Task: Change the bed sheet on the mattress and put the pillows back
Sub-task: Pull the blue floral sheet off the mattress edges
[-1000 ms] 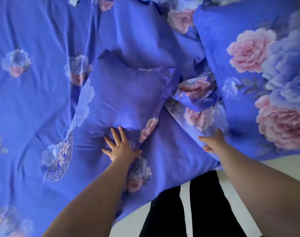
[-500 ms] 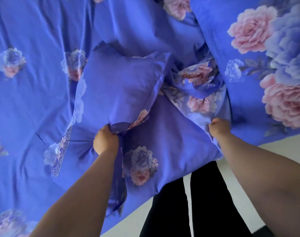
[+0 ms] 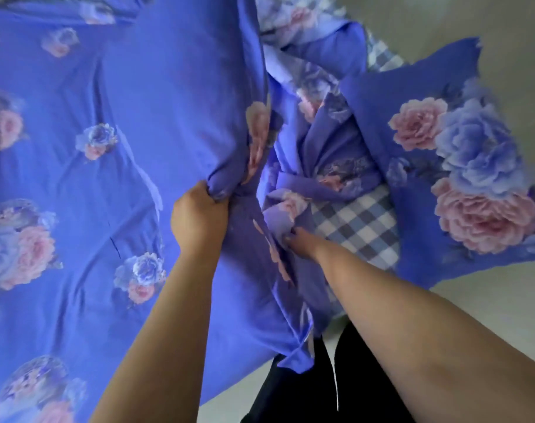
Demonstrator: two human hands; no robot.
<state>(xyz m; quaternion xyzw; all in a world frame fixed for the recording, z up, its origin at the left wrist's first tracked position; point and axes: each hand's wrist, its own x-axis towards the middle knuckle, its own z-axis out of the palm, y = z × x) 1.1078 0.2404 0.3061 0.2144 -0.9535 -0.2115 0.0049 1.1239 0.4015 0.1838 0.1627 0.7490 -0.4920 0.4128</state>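
Since the earlier frame, both hands have hauled cloth upward and toward the centre, so that a checked blue-and-white mattress surface [image 3: 356,230] now shows at right of centre where it was covered before. At centre frame the left hand [image 3: 199,218] is a closed fist, its grip curled tight round a bunched corner of the plain violet-blue pillow [image 3: 180,96], which stands lifted and fills the upper middle. Just right of it, the right hand [image 3: 301,242] pinches a crumpled fold of the violet-blue floral bed sheet [image 3: 61,184]; that grip is partly buried in cloth, so only the thumb and a finger or two are seen pressed on the fabric. This sheet spreads over the whole left half of the frame and gathers into a rumpled heap at centre right. A second pillow in a violet-blue case with large pink and blue roses [image 3: 461,166] lies at the right edge, overhanging the pale floor [image 3: 489,315]. My judgement is that the task is at an early stage: the floral sheet seems to be coming off, with one corner of the mattress bared, while most of the bed is still covered. Clearing both pillows, stripping the rest, laying a fresh sheet and returning the pillows all remain.
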